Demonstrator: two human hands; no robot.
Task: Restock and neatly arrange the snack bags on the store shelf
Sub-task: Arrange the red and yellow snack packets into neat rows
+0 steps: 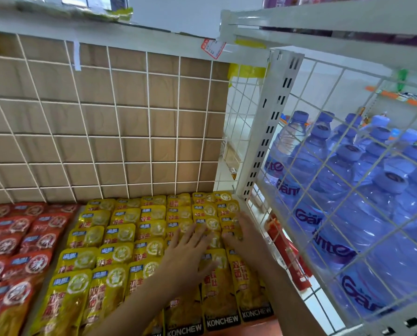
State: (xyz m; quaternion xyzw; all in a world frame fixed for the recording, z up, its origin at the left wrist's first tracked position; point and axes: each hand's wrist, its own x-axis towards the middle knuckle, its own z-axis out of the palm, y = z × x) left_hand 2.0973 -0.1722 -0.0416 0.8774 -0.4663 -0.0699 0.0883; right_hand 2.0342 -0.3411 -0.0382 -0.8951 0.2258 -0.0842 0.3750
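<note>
Yellow snack bags (120, 238) lie in several overlapping rows on the shelf floor, filling its right half up to the wire side panel. Red snack bags (16, 241) lie in rows on the left half. My left hand (188, 253) lies flat with straight, spread fingers on the yellow bags in the right-hand rows. My right hand (243, 236) lies flat beside it on the rightmost row, fingers pointing toward the back. Neither hand grips a bag. My forearms cover part of the front yellow bags.
A white wire grid (105, 122) backed by brown cardboard closes the rear of the shelf. A slotted white upright (268, 132) and wire panel separate it from blue water bottles (343, 180) on the right. A red packet (292, 258) lies beyond the wire panel.
</note>
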